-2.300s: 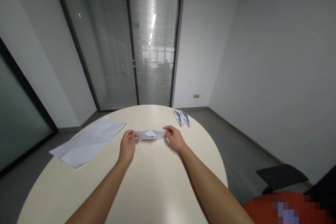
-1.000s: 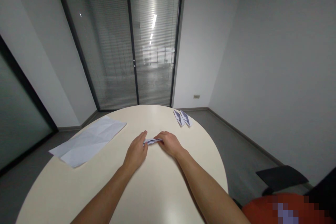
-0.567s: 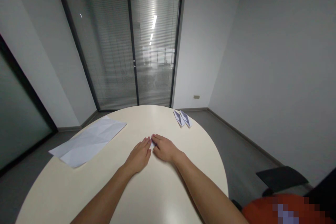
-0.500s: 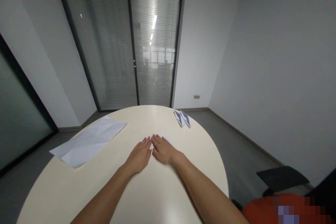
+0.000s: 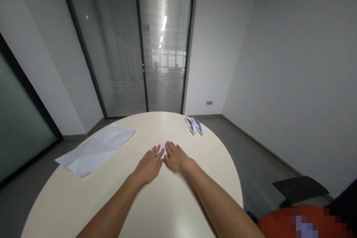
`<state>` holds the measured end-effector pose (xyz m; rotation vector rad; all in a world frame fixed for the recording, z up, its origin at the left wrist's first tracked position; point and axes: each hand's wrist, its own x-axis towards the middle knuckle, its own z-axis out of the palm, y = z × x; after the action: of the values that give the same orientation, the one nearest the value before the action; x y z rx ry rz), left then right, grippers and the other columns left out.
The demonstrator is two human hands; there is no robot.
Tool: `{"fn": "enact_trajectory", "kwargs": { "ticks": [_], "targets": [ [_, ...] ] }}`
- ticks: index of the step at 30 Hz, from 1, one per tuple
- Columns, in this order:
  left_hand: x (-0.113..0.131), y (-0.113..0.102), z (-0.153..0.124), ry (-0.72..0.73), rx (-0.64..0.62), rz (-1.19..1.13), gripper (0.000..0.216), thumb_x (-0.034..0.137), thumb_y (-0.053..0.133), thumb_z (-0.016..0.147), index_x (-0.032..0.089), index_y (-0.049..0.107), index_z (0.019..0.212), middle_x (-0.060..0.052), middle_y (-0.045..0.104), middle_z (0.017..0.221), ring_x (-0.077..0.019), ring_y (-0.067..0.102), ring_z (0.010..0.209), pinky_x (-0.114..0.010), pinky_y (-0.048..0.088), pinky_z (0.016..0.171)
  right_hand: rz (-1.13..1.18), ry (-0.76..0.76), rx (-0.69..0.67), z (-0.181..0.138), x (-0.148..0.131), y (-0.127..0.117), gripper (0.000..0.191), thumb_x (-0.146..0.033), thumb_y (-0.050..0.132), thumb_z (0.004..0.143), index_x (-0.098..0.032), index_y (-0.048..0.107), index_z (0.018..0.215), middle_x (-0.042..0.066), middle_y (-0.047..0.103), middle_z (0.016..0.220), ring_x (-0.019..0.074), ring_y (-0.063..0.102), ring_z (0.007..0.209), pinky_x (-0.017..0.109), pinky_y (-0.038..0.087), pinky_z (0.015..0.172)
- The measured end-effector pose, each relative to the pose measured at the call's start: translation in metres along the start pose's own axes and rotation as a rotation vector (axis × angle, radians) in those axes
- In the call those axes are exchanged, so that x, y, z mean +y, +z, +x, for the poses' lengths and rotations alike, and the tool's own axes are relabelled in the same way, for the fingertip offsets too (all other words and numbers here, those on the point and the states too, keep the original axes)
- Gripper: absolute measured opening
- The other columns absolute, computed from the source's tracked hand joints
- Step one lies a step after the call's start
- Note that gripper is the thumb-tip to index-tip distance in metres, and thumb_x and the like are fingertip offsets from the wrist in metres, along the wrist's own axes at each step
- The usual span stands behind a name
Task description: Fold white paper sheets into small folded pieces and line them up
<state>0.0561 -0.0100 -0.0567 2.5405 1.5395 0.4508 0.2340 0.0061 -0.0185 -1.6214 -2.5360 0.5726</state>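
Note:
A small piece of white paper (image 5: 162, 150) lies on the round table (image 5: 156, 208), mostly hidden beneath my hands. My left hand (image 5: 150, 164) rests flat on its left side, fingers spread a little. On the right side, my right hand (image 5: 175, 157) lies palm down with fingers stretched forward. The two hands nearly touch at the thumbs, and a bit of the paper shows between the fingertips. Neither hand grips anything.
At the table's left lies a large creased white sheet (image 5: 97, 150), reaching over the edge. Two folded paper pieces (image 5: 194, 125) with dark patches sit near the far right edge. A red chair (image 5: 279, 221) stands at the lower right.
My right hand has slid slightly to the right across the paper. The fingertips are a little farther apart, so more of the paper shows between them.

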Motion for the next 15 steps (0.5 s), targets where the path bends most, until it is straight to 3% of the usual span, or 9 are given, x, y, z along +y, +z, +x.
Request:
{"fn": "enact_trajectory", "kwargs": {
  "ticks": [6, 11, 15],
  "targets": [
    [0.006, 0.004, 0.003, -0.06, 0.043, 0.04, 0.059, 0.037, 0.031, 0.099, 0.004, 0.043, 0.147, -0.022, 0.034, 0.157, -0.0319, 0.03, 0.148, -0.05, 0.03, 0.117, -0.032, 0.01, 0.022, 0.001, 0.0, 0.003, 0.07, -0.04, 0.026, 0.1, -0.003, 0.014, 0.158, 0.015, 0.008, 0.165, 0.0254, 0.006, 0.153, 0.048, 0.007, 0.123],
    [0.021, 0.004, 0.001, -0.174, 0.115, 0.209, 0.056, 0.03, 0.036, 0.097, -0.006, 0.048, 0.139, -0.031, 0.043, 0.148, -0.0368, 0.04, 0.142, -0.05, 0.032, 0.115, -0.06, 0.028, 0.014, 0.0, -0.001, 0.003, 0.071, -0.04, 0.024, 0.1, -0.001, 0.012, 0.158, 0.017, 0.006, 0.165, 0.0265, 0.004, 0.153, 0.048, 0.005, 0.123],
    [0.02, 0.001, -0.001, -0.034, 0.087, 0.198, 0.052, 0.024, 0.031, 0.098, 0.004, 0.046, 0.144, -0.02, 0.044, 0.152, -0.0283, 0.038, 0.144, -0.045, 0.032, 0.117, -0.068, -0.005, 0.0, 0.0, 0.002, 0.003, 0.068, -0.039, 0.022, 0.1, -0.006, 0.012, 0.159, 0.015, 0.005, 0.166, 0.0266, 0.002, 0.153, 0.049, 0.005, 0.123]
  ]
}}
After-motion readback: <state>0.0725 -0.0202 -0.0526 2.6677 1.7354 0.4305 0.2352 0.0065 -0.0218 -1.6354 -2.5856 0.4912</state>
